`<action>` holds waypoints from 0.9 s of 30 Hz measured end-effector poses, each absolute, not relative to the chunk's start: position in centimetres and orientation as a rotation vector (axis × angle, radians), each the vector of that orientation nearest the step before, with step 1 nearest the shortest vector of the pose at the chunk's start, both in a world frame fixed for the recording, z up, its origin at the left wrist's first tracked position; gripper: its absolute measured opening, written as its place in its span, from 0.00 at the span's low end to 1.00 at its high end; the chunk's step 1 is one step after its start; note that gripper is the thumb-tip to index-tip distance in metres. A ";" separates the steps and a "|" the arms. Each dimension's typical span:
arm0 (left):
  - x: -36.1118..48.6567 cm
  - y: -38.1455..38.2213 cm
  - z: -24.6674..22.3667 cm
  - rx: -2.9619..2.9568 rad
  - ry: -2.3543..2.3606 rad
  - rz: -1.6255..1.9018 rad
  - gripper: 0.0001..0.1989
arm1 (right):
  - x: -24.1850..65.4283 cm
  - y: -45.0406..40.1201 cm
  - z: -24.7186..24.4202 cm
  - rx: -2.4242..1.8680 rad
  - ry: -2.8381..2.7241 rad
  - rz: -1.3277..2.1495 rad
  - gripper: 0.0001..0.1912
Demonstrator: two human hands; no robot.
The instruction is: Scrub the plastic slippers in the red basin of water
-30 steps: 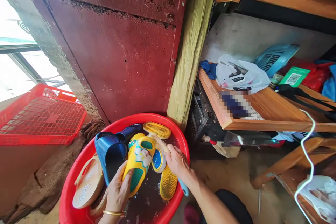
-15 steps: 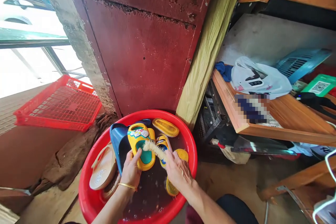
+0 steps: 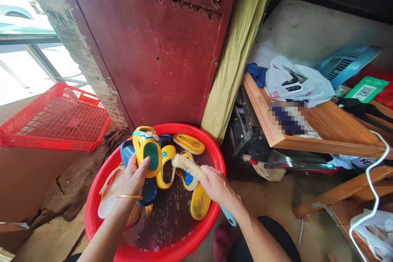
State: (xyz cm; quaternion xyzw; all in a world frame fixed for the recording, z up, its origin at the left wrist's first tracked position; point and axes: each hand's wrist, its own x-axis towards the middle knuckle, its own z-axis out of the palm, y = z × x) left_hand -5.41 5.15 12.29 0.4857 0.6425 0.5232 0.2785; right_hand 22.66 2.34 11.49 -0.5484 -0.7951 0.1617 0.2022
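My left hand (image 3: pixel 132 178) is closed on a yellow slipper (image 3: pixel 139 149) with a teal insole, raised over the left part of a red basin (image 3: pixel 219 163). A scrubbing brush (image 3: pixel 190 168) with pale bristles and a blue handle end is in the closed grip of my right hand (image 3: pixel 216 186). The bristles are over the basin, apart from the held slipper. Dark water (image 3: pixel 168 223) fills the basin. In it lie a yellow clog (image 3: pixel 166 178), a yellow-and-blue slipper (image 3: pixel 189 179), yellow soles (image 3: pixel 200 204), a blue slipper (image 3: pixel 149 191) and a pale sandal (image 3: pixel 107 198).
A red plastic crate (image 3: pixel 61 120) sits at the left. Behind the basin stands a dark red door (image 3: pixel 147 49). To the right, a wooden shelf (image 3: pixel 337 127) bears a white plastic bag (image 3: pixel 296 84) and a blue fan (image 3: pixel 346 67). A brown cloth (image 3: pixel 76 184) lies left of the basin.
My left hand has lifted the yellow slipper up and to the left, away from the brush. The brush no longer reaches into the slipper. The view has shifted slightly.
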 end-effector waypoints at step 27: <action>7.4 -1.0 -0.1 2.018 1.525 0.087 0.41 | 24.8 4.4 12.5 -1.566 -2.068 0.457 0.09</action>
